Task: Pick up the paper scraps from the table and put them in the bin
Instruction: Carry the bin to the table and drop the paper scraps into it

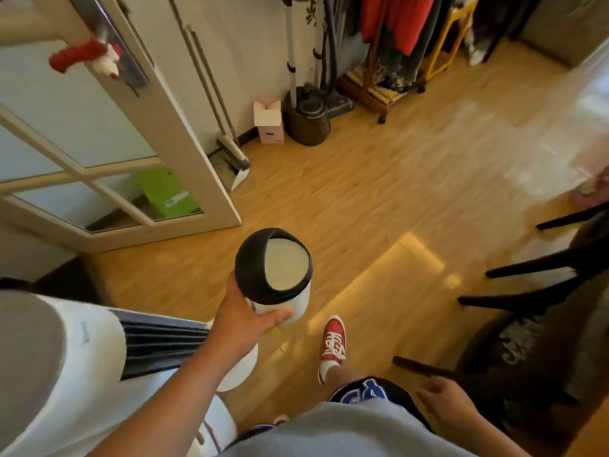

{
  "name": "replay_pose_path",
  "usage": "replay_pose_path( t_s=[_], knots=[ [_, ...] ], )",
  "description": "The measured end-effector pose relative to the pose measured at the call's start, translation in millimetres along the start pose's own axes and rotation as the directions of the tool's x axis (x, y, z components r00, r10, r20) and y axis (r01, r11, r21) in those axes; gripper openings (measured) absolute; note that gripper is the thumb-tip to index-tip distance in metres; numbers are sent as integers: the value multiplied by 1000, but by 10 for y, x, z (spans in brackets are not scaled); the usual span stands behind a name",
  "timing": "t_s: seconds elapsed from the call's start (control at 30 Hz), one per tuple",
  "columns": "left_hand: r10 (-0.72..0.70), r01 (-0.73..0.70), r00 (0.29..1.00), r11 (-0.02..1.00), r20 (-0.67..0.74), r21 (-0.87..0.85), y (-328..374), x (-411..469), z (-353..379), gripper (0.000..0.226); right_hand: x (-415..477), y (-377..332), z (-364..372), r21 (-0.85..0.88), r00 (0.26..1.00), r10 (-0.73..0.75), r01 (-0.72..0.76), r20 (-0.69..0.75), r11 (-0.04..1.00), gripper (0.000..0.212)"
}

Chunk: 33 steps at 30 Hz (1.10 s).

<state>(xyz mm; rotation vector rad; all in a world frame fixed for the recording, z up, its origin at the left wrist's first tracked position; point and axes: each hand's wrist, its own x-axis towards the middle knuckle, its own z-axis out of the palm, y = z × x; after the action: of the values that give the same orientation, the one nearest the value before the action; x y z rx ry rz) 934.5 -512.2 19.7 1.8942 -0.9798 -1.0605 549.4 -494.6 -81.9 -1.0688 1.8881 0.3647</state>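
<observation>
1. Step in hand, by my reading: fetching the bin, not yet gathering scraps. Left hand point(245, 319) grips the bin point(275, 273) low on its white body, thumb across the front, bin held off the floor.
2. Bin has a black domed top with a pale swing flap; flap looks closed. Contents not visible.
3. Right hand point(443, 399) hangs by the hip, fingers loosely curled, holding nothing.
4. No paper scraps and no tabletop in view; their location cannot be told.
5. Next move, judged: carry the bin to the table, set it down upright within reach, free the left hand for picking.
6. Open room: bare wood floor point(379, 199) ahead and to the right of the bin.
7. Edges to mind: door frame point(184, 133) close on the left; dark chair legs point(540, 262) jutting in from the right; white unit point(82, 351) just beside the left arm. Red shoe point(333, 341) is forward, near the bin's underside.
</observation>
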Motion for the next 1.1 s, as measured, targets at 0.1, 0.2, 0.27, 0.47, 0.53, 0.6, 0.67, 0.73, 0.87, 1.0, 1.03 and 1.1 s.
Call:
replay_pose_path(
  t_s=[0.1, 0.2, 0.27, 0.47, 0.53, 0.6, 0.67, 0.73, 0.87, 1.0, 1.03, 1.1],
  knots=[
    [-53, 53, 998, 998, -17, 31, 153, 374, 89, 114, 374, -365, -372, 58, 1000, -9, 8, 21, 998, 12],
    [-103, 104, 994, 994, -33, 24, 219, 693, 98, 107, 719, -893, -787, 97, 997, -66, 63, 31, 993, 11],
    [-152, 152, 987, 988, -47, -3, 266, 879, 79, 105, 944, -1253, -1065, 105, 992, -123, 121, 11, 987, 11],
    [-165, 167, 985, 985, -59, 41, 463, 1616, 119, 109, 1545, -2252, -1855, 84, 974, -224, 225, -24, 971, 14],
    [-163, 165, 986, 985, -41, 42, 557, 1979, 196, 109, 1738, -2523, -2084, 100, 973, -227, 230, -43, 968, 16],
    [-161, 161, 987, 986, -3, 47, 666, 2419, 276, 113, 1930, -2740, -2284, 126, 977, -207, 213, -58, 969, 16],
    [-145, 141, 988, 987, 48, 71, 805, 2910, 355, 116, 2084, -2873, -2443, 146, 982, -176, 184, -70, 972, 16],
    [-101, 90, 989, 990, 105, 108, 1021, 3436, 455, 114, 2180, -2921, -2583, 196, 987, -125, 142, -97, 970, 17],
    [-14, -39, 963, 981, 271, 190, 1582, 4327, 757, 119, 2219, -2788, -2784, 348, 993, 21, 21, -116, 937, 12],
    [103, -217, 867, 959, 487, 183, 2245, 4959, 1307, 106, 2151, -2467, -2780, 486, 981, 174, -111, -86, 867, 10],
    [120, -247, 838, 953, 533, 175, 2403, 5068, 1498, 103, 2135, -2376, -2752, 517, 972, 226, -160, -66, 841, 11],
    [146, -302, 777, 940, 612, 158, 2688, 5233, 1923, 100, 2113, -2187, -2669, 571, 943, 333, -264, -18, 777, 12]
  ],
)
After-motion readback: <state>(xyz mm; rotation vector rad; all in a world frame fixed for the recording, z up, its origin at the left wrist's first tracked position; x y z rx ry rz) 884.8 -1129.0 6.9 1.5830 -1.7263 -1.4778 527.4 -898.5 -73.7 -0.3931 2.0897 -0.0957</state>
